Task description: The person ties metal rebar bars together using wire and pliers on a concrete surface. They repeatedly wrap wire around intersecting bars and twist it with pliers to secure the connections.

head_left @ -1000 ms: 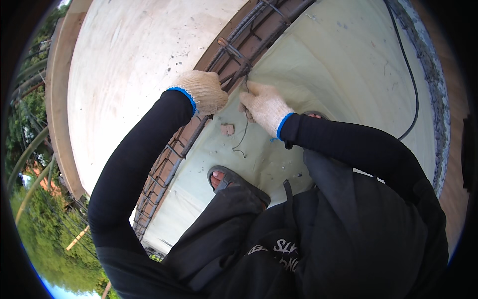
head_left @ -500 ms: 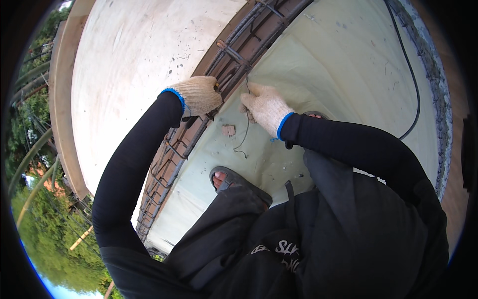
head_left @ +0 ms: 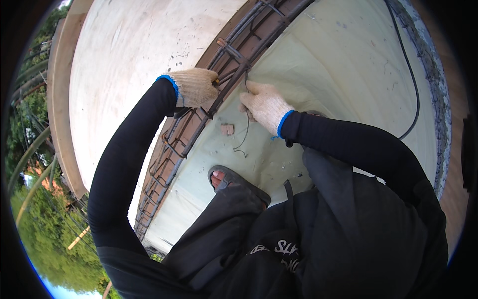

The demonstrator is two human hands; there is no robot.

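Note:
My left hand (head_left: 195, 88), in a knitted work glove with a blue cuff, is closed over the left side of the rebar cage (head_left: 185, 137). It grips a dark hand tool (head_left: 181, 112) that is mostly hidden; a bit of yellow shows by the fingers, and I cannot make out the tool's kind. My right hand (head_left: 267, 105), gloved alike, is pinched on a thin tie wire (head_left: 242, 142) just right of the cage. One end of the wire runs up to the bars, and the other hangs down in a loose curl over the pale sheet.
The cage lies in a brown-sided trough between a whitish panel (head_left: 144, 40) and a pale green sheet (head_left: 338, 65). A small brown block (head_left: 227, 129) sits near my sandalled foot (head_left: 219, 178). A black cable (head_left: 409, 65) curves along the right. Trees (head_left: 55, 239) show beyond the left edge.
My left hand has shifted slightly left and up, a little away from the bars, with the tool still in it. The right hand stays nearly in place on the wire.

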